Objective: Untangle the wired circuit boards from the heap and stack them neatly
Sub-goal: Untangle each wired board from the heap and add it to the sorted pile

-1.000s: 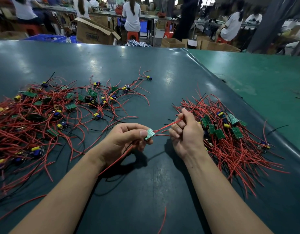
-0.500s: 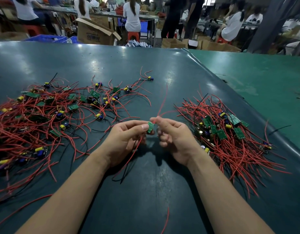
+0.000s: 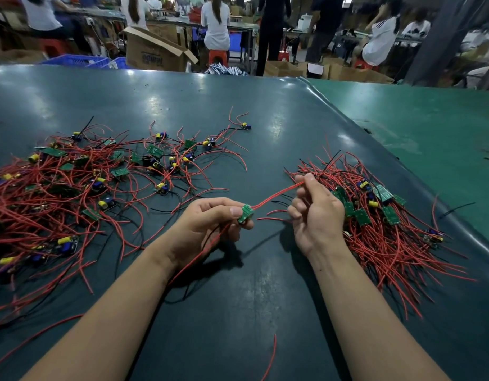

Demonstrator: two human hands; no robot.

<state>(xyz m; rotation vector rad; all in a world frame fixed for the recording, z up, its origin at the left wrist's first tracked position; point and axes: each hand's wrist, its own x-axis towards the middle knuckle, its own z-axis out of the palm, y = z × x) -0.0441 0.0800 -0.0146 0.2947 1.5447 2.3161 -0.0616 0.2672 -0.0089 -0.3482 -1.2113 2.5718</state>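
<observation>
Board (image 3: 245, 213) pinched in left hand (image 3: 207, 224); right hand (image 3: 317, 213) pinches its red wire (image 3: 276, 196), stretched between.

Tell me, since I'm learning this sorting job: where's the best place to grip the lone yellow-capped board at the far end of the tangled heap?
Probably by the board's body, coming from its far right side. Its red wires trail up and leftward, so the right side looks free.

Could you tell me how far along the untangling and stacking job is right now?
Done: a bundle of boards with wires aligned lies at the right pile. In hand: the left hand pinches one board while the right hand pulls its red wire straight. Left: the large tangled heap.
</observation>
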